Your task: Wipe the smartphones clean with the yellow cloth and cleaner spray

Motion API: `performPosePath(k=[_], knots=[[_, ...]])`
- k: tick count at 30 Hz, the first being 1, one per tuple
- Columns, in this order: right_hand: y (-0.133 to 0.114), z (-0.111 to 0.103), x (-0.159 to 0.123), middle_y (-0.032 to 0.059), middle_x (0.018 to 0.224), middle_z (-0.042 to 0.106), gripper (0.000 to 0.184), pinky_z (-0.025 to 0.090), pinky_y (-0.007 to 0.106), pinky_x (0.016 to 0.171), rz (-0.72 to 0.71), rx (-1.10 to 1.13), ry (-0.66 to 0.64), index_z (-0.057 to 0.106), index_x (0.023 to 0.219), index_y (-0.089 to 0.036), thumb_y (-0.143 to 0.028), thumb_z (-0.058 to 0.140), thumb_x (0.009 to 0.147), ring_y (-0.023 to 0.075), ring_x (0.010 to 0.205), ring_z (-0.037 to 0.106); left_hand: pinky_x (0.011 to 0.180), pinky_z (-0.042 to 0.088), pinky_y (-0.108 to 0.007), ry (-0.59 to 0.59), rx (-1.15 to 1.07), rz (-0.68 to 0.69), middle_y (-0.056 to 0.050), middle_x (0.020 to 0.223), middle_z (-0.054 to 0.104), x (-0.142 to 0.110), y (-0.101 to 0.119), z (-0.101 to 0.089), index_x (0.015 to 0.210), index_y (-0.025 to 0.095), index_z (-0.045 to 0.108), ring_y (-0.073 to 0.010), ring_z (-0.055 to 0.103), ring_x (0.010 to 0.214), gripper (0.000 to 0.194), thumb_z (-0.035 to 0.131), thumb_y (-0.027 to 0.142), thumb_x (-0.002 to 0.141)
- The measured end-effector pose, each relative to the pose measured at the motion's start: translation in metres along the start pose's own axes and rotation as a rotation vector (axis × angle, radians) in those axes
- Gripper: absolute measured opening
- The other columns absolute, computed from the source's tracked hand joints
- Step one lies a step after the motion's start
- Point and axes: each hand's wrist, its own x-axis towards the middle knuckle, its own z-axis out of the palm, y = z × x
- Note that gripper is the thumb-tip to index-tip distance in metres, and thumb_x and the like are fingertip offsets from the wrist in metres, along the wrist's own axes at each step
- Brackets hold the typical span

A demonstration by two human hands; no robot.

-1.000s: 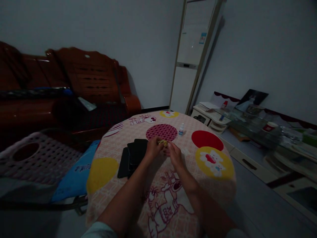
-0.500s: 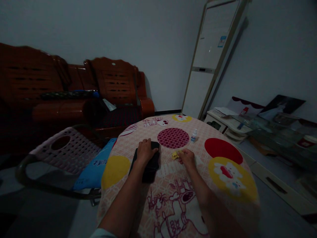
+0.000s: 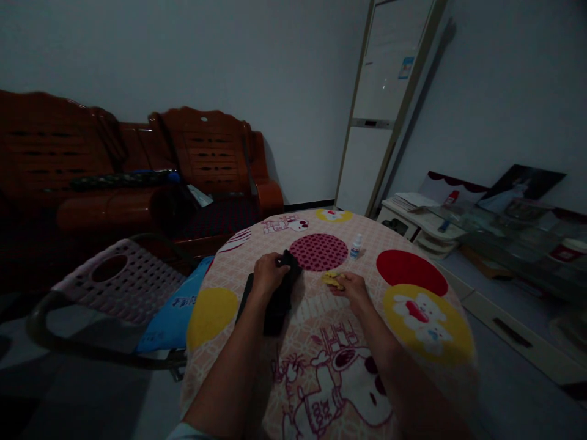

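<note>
Lettering on the patterned tablecloth (image 3: 312, 318), in the head view, seems to read "JOE COOL" on a printed dog figure (image 3: 321, 406). A small white bottle (image 3: 355, 247) carries a blue-marked label, too small to read; a blue bag (image 3: 169, 318) by the woven chair (image 3: 137, 281) bears writing that cannot be made out, as does the sticker (image 3: 406, 67) on the tall white cabinet (image 3: 367, 159).

The left hand (image 3: 268, 275) grips the raised far end of a black item (image 3: 292, 267) between thumb and bent fingers, above 1 or more dark flat things (image 3: 274, 321) on the tablecloth. The right hand (image 3: 352, 288) pinches a crumpled yellow piece (image 3: 331, 279) at its fingertips, between the 2 hands and nearer the right. The bottle stands upright just beyond the right hand.
</note>
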Motion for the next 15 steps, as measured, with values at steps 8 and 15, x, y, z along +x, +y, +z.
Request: performPosePath(k=[8,15], knots=[[0.005,-0.016,0.013,0.0011,0.065,0.066,0.031,0.048,0.024,0.052,-0.315,0.050,0.251,0.070,0.075,-0.012,-0.040,0.070,0.064,0.0136,0.057,0.058,0.063,0.048,-0.028,-0.241,-1.183,-0.253,-0.003,0.070,0.067,-0.007,0.037,0.074,0.083,0.015,0.066,-0.0167,0.062,0.062,0.032,0.076,0.035,0.060],[0.005,-0.017,0.013,-0.0016,0.065,0.060,0.034,0.043,0.023,0.055,-0.496,-0.141,0.305,0.067,0.076,-0.012,-0.045,0.061,0.073,0.0122,0.059,0.050,0.079,0.050,-0.027,-0.244,-1.353,-0.481,-0.006,0.103,0.070,-0.017,0.038,0.115,0.105,0.021,0.066,-0.0183,0.066,0.090,0.029,0.069,0.025,0.076]])
